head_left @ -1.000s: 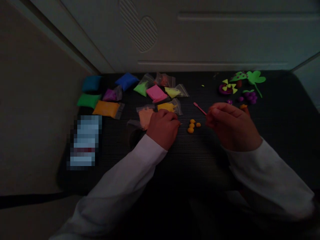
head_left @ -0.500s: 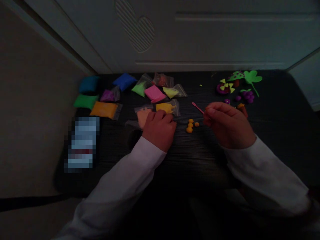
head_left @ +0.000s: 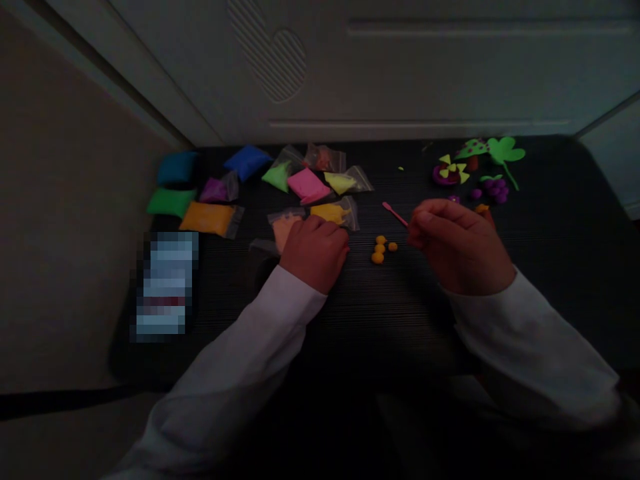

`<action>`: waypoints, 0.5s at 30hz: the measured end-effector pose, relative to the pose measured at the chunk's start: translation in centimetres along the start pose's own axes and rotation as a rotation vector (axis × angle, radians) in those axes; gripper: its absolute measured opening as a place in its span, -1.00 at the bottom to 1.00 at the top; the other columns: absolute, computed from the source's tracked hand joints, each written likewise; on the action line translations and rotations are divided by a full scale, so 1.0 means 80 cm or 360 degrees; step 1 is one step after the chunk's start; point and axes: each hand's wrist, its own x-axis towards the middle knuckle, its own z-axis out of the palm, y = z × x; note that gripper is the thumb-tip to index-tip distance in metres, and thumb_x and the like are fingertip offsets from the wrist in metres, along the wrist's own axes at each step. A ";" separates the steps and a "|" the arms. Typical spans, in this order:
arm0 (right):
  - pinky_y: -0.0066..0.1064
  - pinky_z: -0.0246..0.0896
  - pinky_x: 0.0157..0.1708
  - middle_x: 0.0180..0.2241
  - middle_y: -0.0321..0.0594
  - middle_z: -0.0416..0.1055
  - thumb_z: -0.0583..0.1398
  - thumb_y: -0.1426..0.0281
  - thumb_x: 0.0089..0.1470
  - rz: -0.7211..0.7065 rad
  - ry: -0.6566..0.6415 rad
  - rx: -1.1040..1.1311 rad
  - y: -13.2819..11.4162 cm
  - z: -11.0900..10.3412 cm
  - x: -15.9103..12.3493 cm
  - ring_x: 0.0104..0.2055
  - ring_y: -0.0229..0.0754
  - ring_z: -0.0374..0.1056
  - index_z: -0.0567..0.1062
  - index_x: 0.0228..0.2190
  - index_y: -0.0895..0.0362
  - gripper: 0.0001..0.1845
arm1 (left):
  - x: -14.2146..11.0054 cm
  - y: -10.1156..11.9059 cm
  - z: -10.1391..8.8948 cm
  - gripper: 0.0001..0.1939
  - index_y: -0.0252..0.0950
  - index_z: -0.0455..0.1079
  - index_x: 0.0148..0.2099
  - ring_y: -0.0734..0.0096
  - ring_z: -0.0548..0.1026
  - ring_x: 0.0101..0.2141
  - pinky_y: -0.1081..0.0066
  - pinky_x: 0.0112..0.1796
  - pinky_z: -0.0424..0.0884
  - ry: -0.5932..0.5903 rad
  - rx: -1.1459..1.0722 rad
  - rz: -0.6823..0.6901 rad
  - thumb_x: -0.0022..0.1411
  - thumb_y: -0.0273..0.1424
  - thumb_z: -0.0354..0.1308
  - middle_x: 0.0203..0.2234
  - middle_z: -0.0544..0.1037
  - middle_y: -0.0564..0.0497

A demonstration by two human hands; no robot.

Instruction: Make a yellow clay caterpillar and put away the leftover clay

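Observation:
My left hand [head_left: 316, 255] rests palm down with fingers curled together at the near edge of a bag of peach clay [head_left: 283, 230] and a bag of yellow-orange clay [head_left: 330, 213]. What lies under its fingers is hidden. My right hand [head_left: 461, 247] is closed in a pinch above the table, thumb against forefinger; anything between them is too small and dark to make out. A pink modelling tool [head_left: 395, 213] lies by its fingertips, its near end reaching toward them. Between my hands several small orange clay balls [head_left: 379, 249] sit on the table, some joined in a row.
Bags of coloured clay, such as the pink one [head_left: 309, 185], lie at the back left of the dark table [head_left: 370, 313]. A phone [head_left: 166, 287], blurred out, is at the left. Finished clay pieces, including a purple bowl [head_left: 445, 176] and green clover [head_left: 506, 151], stand back right.
Both hands stay almost in place, their fingers shifting only slightly. The whole view has tilted a little. The clay balls and the pink tool lie as before.

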 end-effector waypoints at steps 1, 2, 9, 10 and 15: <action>-0.46 0.05 -0.54 -0.61 -0.38 0.27 0.24 0.45 -0.16 -0.0005 0.0000 -0.0002 0.000 0.000 0.000 -0.55 -0.39 0.17 0.48 -0.57 0.08 -0.96 | 0.000 -0.001 0.000 -0.86 -0.30 0.38 -0.33 0.16 0.36 -0.25 0.22 -0.28 0.23 0.0007 -0.0013 0.0003 0.14 -0.38 0.02 -0.37 0.50 -0.05; -0.46 0.06 -0.54 -0.61 -0.39 0.27 0.23 0.46 -0.16 -0.0010 -0.0005 -0.0002 -0.001 0.000 0.000 -0.55 -0.40 0.17 0.48 -0.57 0.08 -0.96 | 0.000 -0.003 0.001 -0.87 -0.31 0.38 -0.34 0.17 0.36 -0.26 0.23 -0.29 0.23 0.0012 -0.0027 0.0007 0.13 -0.38 0.03 -0.38 0.50 -0.05; -0.47 0.04 -0.55 -0.61 -0.38 0.28 0.21 0.47 -0.14 -0.0021 -0.0007 -0.0005 -0.003 0.000 0.000 -0.56 -0.40 0.16 0.49 -0.56 0.08 -0.94 | -0.001 -0.006 0.000 -0.87 -0.30 0.36 -0.35 0.20 0.37 -0.29 0.25 -0.28 0.23 0.0067 -0.0118 0.0006 0.12 -0.35 0.06 -0.40 0.49 -0.04; -0.47 0.03 -0.55 -0.61 -0.38 0.28 0.21 0.46 -0.14 -0.0026 -0.0006 -0.0005 -0.003 0.000 0.000 -0.56 -0.40 0.16 0.49 -0.56 0.08 -0.95 | -0.001 -0.003 -0.001 -0.84 -0.30 0.36 -0.34 0.21 0.37 -0.30 0.24 -0.28 0.23 0.0088 -0.0130 0.0006 0.13 -0.32 0.04 -0.40 0.49 -0.04; -0.47 0.04 -0.56 -0.61 -0.38 0.27 0.23 0.46 -0.16 -0.0030 -0.0014 0.0001 -0.004 0.000 0.000 -0.55 -0.39 0.17 0.48 -0.56 0.10 -0.97 | -0.004 0.023 0.001 -0.74 -0.30 0.37 -0.29 0.21 0.37 -0.29 0.25 -0.29 0.22 0.0126 -0.0231 0.0072 0.17 -0.22 -0.01 -0.37 0.47 -0.05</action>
